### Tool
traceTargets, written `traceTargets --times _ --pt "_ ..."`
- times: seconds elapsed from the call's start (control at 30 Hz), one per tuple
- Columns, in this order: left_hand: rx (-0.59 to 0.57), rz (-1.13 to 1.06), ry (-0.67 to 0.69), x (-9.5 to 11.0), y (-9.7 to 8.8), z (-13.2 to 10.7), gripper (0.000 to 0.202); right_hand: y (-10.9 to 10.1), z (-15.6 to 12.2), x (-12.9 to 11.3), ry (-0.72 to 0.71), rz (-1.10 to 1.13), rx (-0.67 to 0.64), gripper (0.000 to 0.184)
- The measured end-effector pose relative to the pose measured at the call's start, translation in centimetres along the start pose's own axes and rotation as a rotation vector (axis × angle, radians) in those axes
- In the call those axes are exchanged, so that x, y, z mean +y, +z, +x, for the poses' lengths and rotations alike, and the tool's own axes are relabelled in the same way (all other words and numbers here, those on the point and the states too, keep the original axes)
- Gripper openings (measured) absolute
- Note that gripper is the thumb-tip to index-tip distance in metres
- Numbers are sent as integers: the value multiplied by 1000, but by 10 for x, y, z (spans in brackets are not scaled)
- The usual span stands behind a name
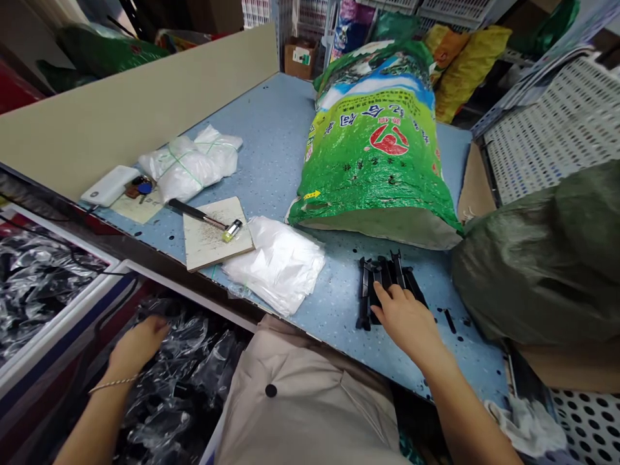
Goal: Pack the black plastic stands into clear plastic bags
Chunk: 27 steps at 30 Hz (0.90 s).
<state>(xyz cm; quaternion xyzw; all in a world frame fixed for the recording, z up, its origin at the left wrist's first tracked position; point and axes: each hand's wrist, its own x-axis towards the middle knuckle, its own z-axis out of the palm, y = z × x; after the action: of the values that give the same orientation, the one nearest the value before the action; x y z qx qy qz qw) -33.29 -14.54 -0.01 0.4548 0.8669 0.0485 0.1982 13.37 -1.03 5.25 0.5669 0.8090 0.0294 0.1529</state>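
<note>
Right hand (404, 316): palm down on the cluster of slim black plastic-looking parts (364, 294), index and thumb spread apart, fingertips on the near middle. Can't tell if it has a grip on any. Left hand (138, 342): fingers loosely curled, nothing visible in it, above the clear plastic bags with black contents (159, 413) in the white-rimmed bin, lower left. Contact there unclear.

Key relation: the cluster sits on the blue speckled tabletop (339, 284), directly under and ahead of the right hand, far right of the left. Long axes run roughly away from the body; rightmost part slants, far end leftward. The stack of thin white plastic bags (285, 265) lies between the hands. Beyond the cluster: bulky green printed sack (378, 155).
</note>
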Motion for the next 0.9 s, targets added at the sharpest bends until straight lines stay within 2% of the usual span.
traceTargets --times 0.07,0.17,0.23,0.27,0.3,0.37,0.5,0.57,0.6,0.67,0.73,0.8,0.9 --pt "137 -103 142 70 3 8 19 2 2 -8 16 14 9 44" --pt "215 -179 536 175 17 6 22 8 6 -20 46 81 -2 48" --pt "231 -114 674 222 28 8 19 14 8 -22 78 174 -35 52" --pt "215 -108 693 235 32 11 15 17 9 -21 100 237 -50 53" --pt "178 -136 689 242 34 17 12 19 9 -18 122 319 -57 53" --pt "74 -314 612 240 35 33 14 23 11 -11 160 566 -49 49" --pt "-240 -901 298 218 26 60 28 18 23 -13 141 1419 -68 39" --pt "-374 -1059 201 211 22 64 34 8 33 -26 103 1835 -158 39" --pt "-403 -1091 186 210 22 63 36 2 40 -36 90 1999 -222 39" --pt "-355 -1129 184 211 21 60 36 -10 53 -58 77 2240 -348 39" --pt "-281 -1162 193 214 21 54 36 -20 68 -80 78 2375 -441 38" --pt "-261 -1146 237 216 20 49 33 -27 82 -98 72 2431 -506 35" --pt "-313 -1088 323 213 16 45 27 -29 97 -116 70 2421 -562 32"
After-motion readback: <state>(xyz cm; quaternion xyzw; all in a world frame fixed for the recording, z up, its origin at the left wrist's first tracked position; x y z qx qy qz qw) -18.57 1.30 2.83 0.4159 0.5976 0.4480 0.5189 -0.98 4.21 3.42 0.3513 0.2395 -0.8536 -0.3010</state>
